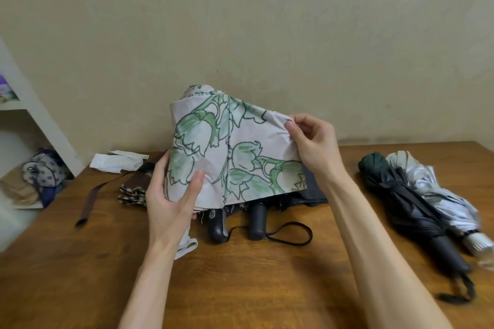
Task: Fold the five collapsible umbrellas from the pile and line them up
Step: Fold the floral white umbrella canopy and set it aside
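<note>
Held item: cream fabric collapsible umbrella printed with green outlined flowers (235, 147), lifted above the brown wooden worktop (267, 280), in front of the pile, closed tip pointing up and away.
Canopy: one panel drawn out flat to the right; the rest is gathered at the left.
Left grip (173, 200): clamped on the lower left of the floral canopy, thumb laid across the front, fingers behind the cloth.
Right grip (312, 144): thumb and fingertips pinched together on the upper right edge of the drawn-out panel.
Strap: white loop (187, 247) hangs below the left wrist, touching the worktop.
Pile, behind the held item: two dark umbrellas, black handles (258, 219) pointing at the person; brown check-edged umbrella (133, 189) at the left.
Right of worktop: dark green-black bundled umbrella (409, 200) and silver bundled umbrella (438, 192), side by side and touching, handles toward the person.
Far left of worktop: crumpled white sheet (117, 161); loose brown strap (91, 200).
Background: white shelf unit (29, 107) with a dotted bag (42, 168) low beside it.
</note>
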The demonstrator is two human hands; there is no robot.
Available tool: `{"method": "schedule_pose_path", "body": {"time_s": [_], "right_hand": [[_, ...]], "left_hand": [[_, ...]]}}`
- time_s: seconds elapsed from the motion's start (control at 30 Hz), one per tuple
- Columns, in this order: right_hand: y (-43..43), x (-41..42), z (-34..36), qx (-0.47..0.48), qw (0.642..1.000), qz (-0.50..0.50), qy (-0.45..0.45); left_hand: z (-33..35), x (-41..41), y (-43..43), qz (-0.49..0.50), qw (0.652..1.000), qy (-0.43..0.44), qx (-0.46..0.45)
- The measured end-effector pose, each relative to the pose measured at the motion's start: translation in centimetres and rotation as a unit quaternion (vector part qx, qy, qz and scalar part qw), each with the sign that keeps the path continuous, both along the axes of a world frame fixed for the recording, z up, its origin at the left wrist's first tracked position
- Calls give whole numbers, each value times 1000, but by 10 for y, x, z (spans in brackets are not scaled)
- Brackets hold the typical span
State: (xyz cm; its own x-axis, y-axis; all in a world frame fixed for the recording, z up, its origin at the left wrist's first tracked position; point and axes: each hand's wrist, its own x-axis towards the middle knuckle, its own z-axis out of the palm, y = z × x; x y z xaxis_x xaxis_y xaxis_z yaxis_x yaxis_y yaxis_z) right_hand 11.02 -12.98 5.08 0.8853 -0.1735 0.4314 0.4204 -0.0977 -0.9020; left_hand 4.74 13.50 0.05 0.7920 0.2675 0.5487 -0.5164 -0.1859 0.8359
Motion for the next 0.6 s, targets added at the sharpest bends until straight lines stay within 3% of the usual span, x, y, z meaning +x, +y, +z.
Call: {"method": "schedule_pose_path", "body": {"time_s": [0.2,0.3,0.43,0.53,0.6], "right_hand": [[-7,-2,-3,-10,995,89,47],[-5,-1,-5,0,999,38,33],[7,1,-11,-63,998,-25,-18],[3,-5,-7,-61,996,42,44],[-8,-7,-7,-114,981,120,102]], "left_hand": [[-3,2,3,7,1000,-1,-11],[-3,2,4,11,1000,1,-22],[-2,0,1,16,999,1,-33],[-2,0,2,14,999,1,-43],[-3,1,5,23,999,5,-47]]}}
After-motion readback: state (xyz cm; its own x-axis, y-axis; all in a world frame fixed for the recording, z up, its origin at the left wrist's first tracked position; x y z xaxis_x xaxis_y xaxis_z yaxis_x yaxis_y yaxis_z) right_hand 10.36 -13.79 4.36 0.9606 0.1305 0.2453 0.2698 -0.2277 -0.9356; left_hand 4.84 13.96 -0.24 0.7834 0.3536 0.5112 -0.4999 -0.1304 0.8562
